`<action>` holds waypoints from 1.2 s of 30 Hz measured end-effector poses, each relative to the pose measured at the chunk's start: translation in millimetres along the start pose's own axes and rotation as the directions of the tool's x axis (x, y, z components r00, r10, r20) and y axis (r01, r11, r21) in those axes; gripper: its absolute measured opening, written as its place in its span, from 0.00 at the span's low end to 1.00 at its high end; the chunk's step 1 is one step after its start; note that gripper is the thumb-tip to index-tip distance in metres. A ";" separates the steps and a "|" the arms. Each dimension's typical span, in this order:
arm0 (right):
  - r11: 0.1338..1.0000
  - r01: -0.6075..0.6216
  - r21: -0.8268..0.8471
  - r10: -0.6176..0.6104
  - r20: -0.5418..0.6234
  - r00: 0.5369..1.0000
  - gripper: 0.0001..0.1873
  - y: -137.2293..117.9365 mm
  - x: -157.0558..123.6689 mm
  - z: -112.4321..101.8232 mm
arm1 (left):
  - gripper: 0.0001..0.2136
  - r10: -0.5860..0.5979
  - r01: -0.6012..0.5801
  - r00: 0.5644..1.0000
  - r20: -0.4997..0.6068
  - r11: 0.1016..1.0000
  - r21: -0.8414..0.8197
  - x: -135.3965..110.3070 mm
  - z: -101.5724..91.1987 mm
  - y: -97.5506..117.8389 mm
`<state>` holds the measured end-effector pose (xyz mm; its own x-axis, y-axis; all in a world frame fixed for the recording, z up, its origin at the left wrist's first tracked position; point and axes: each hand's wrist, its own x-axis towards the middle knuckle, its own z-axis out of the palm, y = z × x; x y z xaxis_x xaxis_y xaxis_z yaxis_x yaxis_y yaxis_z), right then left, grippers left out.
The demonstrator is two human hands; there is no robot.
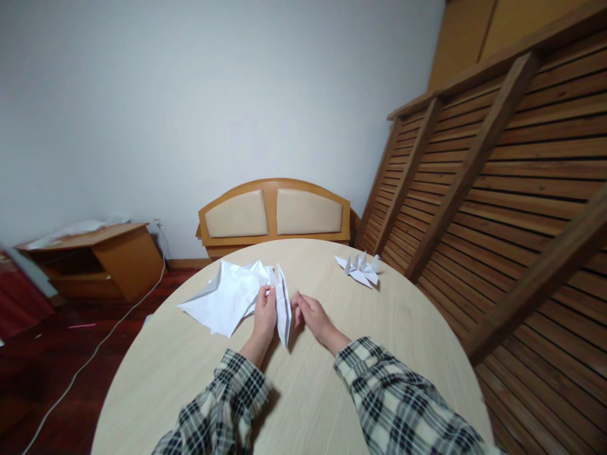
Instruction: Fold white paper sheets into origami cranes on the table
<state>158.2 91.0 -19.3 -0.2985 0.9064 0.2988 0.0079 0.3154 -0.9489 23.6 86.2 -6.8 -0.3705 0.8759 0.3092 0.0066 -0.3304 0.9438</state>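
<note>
My left hand pinches a white piece of folded origami paper between thumb and fingers, holding it upright over the table. The piece is long, with pointed ends and layered flaps. Just right of it is my right hand, its fingers curled together beside the paper's edge; nothing shows in them. Creased white paper sheets lie in a loose pile left of my left hand, partly behind it. Toward the back right stand several folded paper cranes, grouped close together with their points up.
The round light wood table carries all the paper. Behind it stands a headboard with two padded panels. A slatted wooden frame leans along the right side. At left are a low wooden cabinet and a white cable on the floor.
</note>
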 end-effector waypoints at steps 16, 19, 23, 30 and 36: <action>0.939 0.139 -0.315 -0.211 -0.206 0.955 0.08 -2.6 2.3 -4.3 | 0.10 0.214 -0.219 0.976 0.052 0.962 0.160 -2.3 2.5 1.5; 0.907 0.156 -0.390 -0.263 -0.238 0.935 0.07 -6.9 3.1 -7.0 | 0.11 0.205 -0.247 0.957 0.204 0.945 0.214 -5.9 5.1 2.8; 0.862 0.215 -0.459 -0.344 -0.219 0.913 0.07 -11.3 2.9 -7.6 | 0.11 0.180 -0.254 0.947 0.266 0.927 0.277 -9.1 7.6 0.3; 0.864 0.231 -0.448 -0.374 -0.263 0.890 0.09 -8.6 4.8 -7.8 | 0.13 0.187 -0.256 0.949 0.253 0.928 0.272 -5.2 4.9 -3.5; 0.914 0.191 -0.359 -0.313 -0.322 0.893 0.06 -2.4 6.3 -7.3 | 0.14 0.157 -0.212 0.955 0.253 0.954 0.211 -4.6 4.4 -0.1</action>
<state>163.2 98.1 -14.4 0.0386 0.8013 0.5970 0.2928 0.5621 -0.7735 29.4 83.7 -7.7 -0.1174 0.8734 0.4725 0.2806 -0.4273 0.8595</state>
